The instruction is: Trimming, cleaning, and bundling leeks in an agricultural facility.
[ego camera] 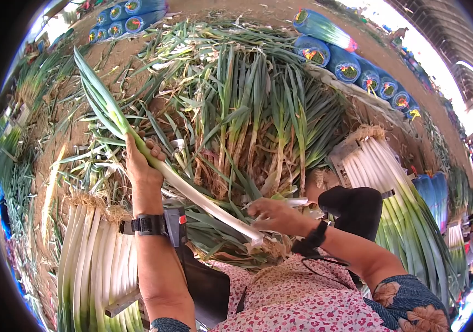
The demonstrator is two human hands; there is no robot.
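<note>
My left hand (145,164) is closed around a long green onion (203,201), gripping it where the white shank turns green. The stalk slants across in front of me, leaves up to the left and white root end by my lap. My right hand (278,218) is beside that lower end, its fingers loosely curled; whether anything is pinched in them is hidden. A pale strip of leaf sheath (296,202) shows just behind it. Beyond both hands, untrimmed green onions (257,108) lie in a pile, with brown dry sheaths and roots towards me.
Cleaned green onions are stacked on a metal-framed rack at my left (91,253) and another at my right (381,166). Blue-wrapped bundles (346,70) lie at the far right, more bundles (134,23) at the far left. Leaf scraps litter the earth floor (108,62). My dark-clad knee (352,207) is bent at right.
</note>
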